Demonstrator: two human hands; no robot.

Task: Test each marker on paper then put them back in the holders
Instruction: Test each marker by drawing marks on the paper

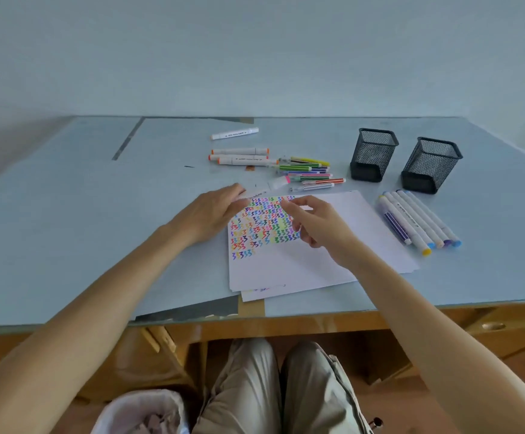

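A white marker [256,194] is held at the top left corner of the paper [289,245], lying flat and blurred; the left hand [211,214] is laid over its left end with fingers fairly straight, but whether they grip it cannot be told. The right hand [314,225] is raised over the paper with fingers loosely curled, thumb and forefinger near the marker's right end; contact cannot be told. The paper's upper left part is filled with rows of coloured squiggles; more sheets are stacked beneath.

Two black mesh holders [373,155] [430,164] are stood upright side by side at the far right; nothing is seen sticking out of them, and their insides are not shown. A row of thick white markers [420,222] is laid just right of the paper, in front of the holders. A bunch of thin coloured pens [308,172] is spread behind the paper, with a small pink-tipped cap [278,182] beside them. Two orange-capped markers [239,155] are set left of the pens, and a single white marker [234,133] is placed farther back.

The blue table [67,214] is left open on its left half. The near edge is overhung slightly by the bottom sheets. A lined bin [142,415] is seen below by the knees.
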